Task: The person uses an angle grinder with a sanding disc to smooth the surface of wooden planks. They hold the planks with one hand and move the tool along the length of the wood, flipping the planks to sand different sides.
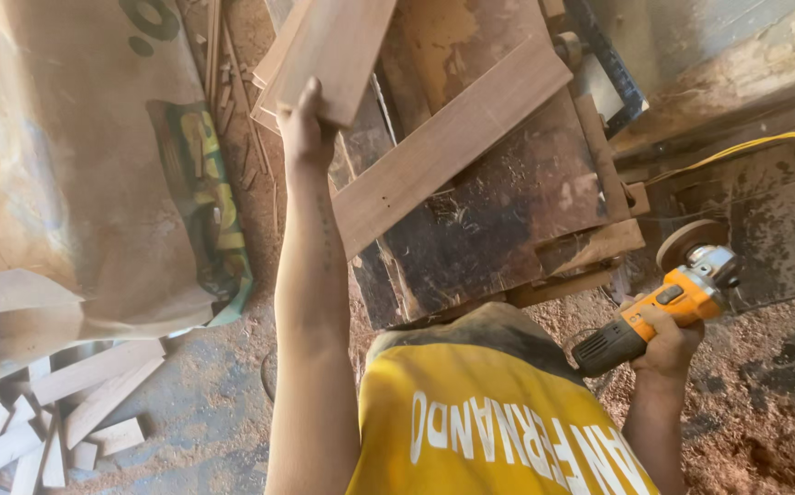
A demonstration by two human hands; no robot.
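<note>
My left hand [305,124] is stretched out ahead and grips the near edge of a flat wooden board [333,46] held up at the top of the view. My right hand [666,341] is closed around the body of an orange and black angle grinder [659,307] with a round sanding disc [691,240] at its head, down at the right beside the workbench. A long plank [452,137] lies diagonally on the dark, worn workbench [498,220] between the two hands. My yellow shirt fills the bottom middle.
A large dusty sack [77,156] lies at the left. Several cut wood offcuts [58,412] are piled on the floor at the bottom left. Sawdust [764,403] covers the floor at the right. A yellow cable [746,147] runs along the upper right.
</note>
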